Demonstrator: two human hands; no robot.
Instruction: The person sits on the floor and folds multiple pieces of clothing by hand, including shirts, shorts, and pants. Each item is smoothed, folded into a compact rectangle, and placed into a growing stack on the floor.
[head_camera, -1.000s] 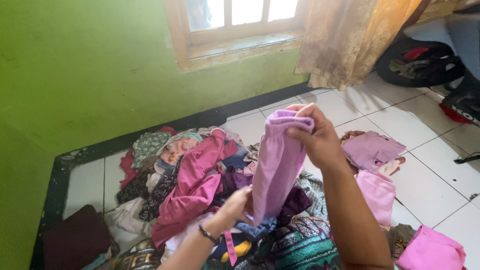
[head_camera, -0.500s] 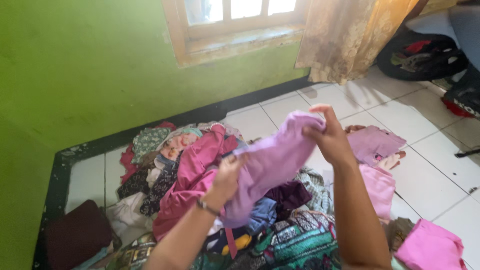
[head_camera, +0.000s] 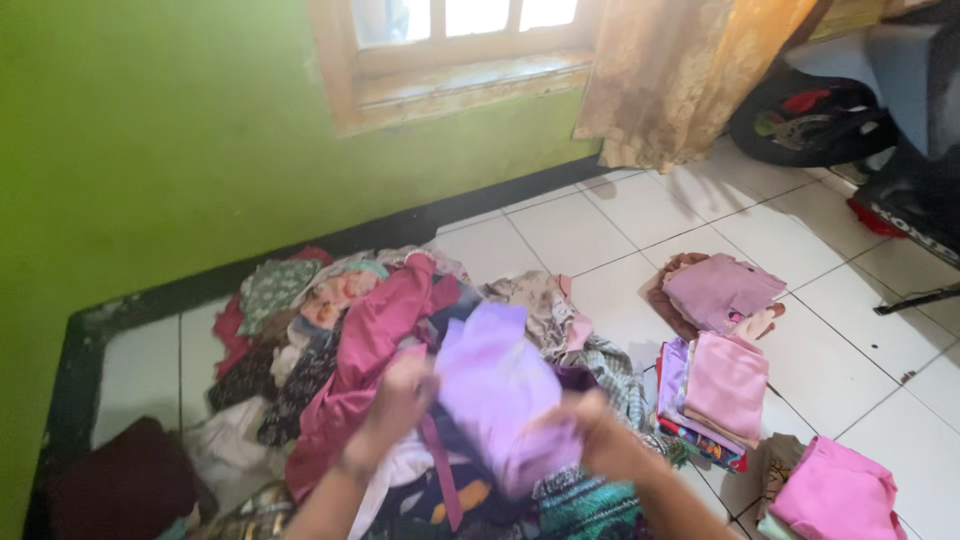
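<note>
**A:** What does the head view show of the room?

**B:** A white tiled floor (head_camera: 600, 235) with dark grout lines, meeting a bright green wall (head_camera: 150, 140) along a black skirting strip. A wooden-framed window (head_camera: 465, 50) sits in that wall, and a patterned beige curtain (head_camera: 680, 75) hangs beside it toward the far right corner. Past the curtain, in that corner, a motorbike wheel (head_camera: 805, 120) rests on the tiles.

**A:** And on the floor?

**B:** A loose heap of mixed clothes (head_camera: 300, 330) lies against the wall's edge on the left, with a long magenta garment (head_camera: 370, 350) draped across it. To the right, well apart from the heap, are folded pieces: a mauve one (head_camera: 720, 290), a pink stack (head_camera: 722, 385), and another pink fold (head_camera: 835, 495) near the bottom right corner.

**A:** Where is the lilac garment?

**B:** The lilac garment (head_camera: 495, 395) is held low over the near side of the heap, between both hands. Its long axis runs from upper left, pointing toward the wall, down to lower right toward the person.

**A:** The hands?

**B:** The left hand (head_camera: 400, 395) has its fingers clamped on the garment's left edge. The right hand (head_camera: 605, 440) has its fingers closed on the lower right end. Both are blurred, so individual fingers are hard to make out.
</note>
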